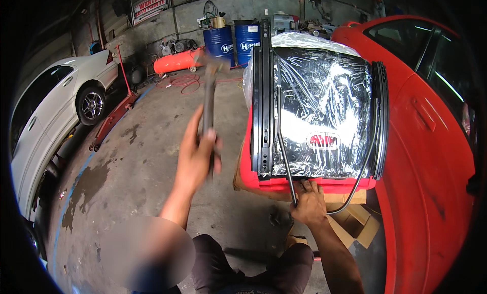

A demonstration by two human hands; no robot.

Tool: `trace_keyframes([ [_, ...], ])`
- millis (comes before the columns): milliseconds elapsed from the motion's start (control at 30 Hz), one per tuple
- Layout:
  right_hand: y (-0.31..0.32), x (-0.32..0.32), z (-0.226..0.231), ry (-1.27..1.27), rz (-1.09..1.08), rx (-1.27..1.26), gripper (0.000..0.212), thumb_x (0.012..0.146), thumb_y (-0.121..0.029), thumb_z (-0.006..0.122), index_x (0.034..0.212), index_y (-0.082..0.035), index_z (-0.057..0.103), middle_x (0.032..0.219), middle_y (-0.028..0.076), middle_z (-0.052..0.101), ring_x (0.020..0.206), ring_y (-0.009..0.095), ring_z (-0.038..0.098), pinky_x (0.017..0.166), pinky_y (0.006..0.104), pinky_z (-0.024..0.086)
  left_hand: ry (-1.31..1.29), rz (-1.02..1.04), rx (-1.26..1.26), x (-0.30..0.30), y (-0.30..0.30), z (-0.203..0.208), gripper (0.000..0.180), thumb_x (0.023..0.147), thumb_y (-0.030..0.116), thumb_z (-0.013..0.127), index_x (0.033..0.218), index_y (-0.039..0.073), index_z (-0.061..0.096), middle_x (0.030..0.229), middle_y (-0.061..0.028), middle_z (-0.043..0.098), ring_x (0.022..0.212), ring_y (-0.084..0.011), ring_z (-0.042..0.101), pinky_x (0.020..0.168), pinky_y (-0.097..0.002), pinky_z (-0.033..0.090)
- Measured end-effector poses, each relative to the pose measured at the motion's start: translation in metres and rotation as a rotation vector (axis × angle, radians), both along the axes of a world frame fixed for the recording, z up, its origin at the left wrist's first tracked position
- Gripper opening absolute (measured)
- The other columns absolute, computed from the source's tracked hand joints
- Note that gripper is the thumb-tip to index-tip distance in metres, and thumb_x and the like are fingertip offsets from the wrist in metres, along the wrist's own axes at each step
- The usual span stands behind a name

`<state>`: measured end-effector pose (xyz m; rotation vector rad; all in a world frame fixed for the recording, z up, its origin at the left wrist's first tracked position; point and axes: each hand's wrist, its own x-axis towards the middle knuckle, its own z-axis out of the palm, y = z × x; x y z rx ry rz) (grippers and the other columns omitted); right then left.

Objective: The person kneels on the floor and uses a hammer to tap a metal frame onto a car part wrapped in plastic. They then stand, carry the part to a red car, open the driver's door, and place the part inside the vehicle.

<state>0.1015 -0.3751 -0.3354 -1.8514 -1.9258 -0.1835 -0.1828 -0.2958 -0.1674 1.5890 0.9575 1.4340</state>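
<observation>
My left hand point(195, 149) is raised over the floor, its fingers wrapped round the handle of a hammer point(208, 101). The hammer's head is smeared by motion. To its right lies an upturned car seat point(248, 164), red at the edges, with clear plastic film point(324, 91) over its dark underside. Black metal slide rails point(265, 116) run along both sides of it. A thin U-shaped metal bar point(285, 157) loops toward me. My right hand point(310, 205) lies across the near end of that bar, fingers stretched onto the red edge; its palm side is hidden.
Cardboard point(355, 196) lies under the seat, and an open cardboard box point(359, 225) sits below it. A red car point(421, 152) stands close on the right. Over on the left are a white car point(56, 96) and a red floor jack point(114, 114). Blue drums point(219, 43) and an orange compressor tank point(177, 62) stand behind.
</observation>
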Motion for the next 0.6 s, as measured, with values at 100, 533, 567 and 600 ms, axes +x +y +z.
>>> trace_keyframes([
  [100,0.002,0.000,-0.003,-0.014,0.006,-0.031,0.066,0.075,-0.022,0.072,0.136,0.002,0.061,0.138,0.021,0.060,0.130,0.040,0.051,0.111,0.0520,0.040,0.170,0.085,0.332,0.039,0.067,0.069,0.060,0.100,0.010,0.053,0.158,0.010,0.038,0.085,-0.0059,0.060,0.054,-0.0120,0.053,0.048,-0.0308,0.045],
  [533,-0.001,-0.005,-0.004,-0.137,-0.051,-0.083,0.059,0.083,-0.028,0.068,0.135,-0.001,0.063,0.140,0.016,0.058,0.130,0.035,0.051,0.104,0.0498,0.047,0.618,0.292,0.371,0.124,0.128,0.132,0.068,0.090,0.012,0.054,0.157,0.006,0.040,0.127,-0.0330,0.066,0.121,-0.0469,0.063,0.106,-0.0505,0.048],
  [567,-0.001,-0.005,-0.005,-0.108,-0.042,-0.074,0.059,0.081,-0.025,0.068,0.134,0.000,0.063,0.140,0.017,0.058,0.129,0.036,0.052,0.103,0.0506,0.048,0.640,0.303,0.359,0.122,0.123,0.121,0.069,0.090,0.012,0.054,0.157,0.006,0.039,0.126,-0.0329,0.066,0.120,-0.0468,0.064,0.105,-0.0507,0.049],
  [600,-0.001,-0.004,-0.005,-0.082,-0.039,-0.066,0.059,0.079,-0.022,0.068,0.134,0.000,0.063,0.139,0.019,0.059,0.129,0.037,0.053,0.102,0.0514,0.050,0.634,0.298,0.408,0.118,0.119,0.110,0.070,0.091,0.010,0.053,0.159,0.007,0.035,0.121,-0.0327,0.068,0.117,-0.0476,0.065,0.104,-0.0514,0.049],
])
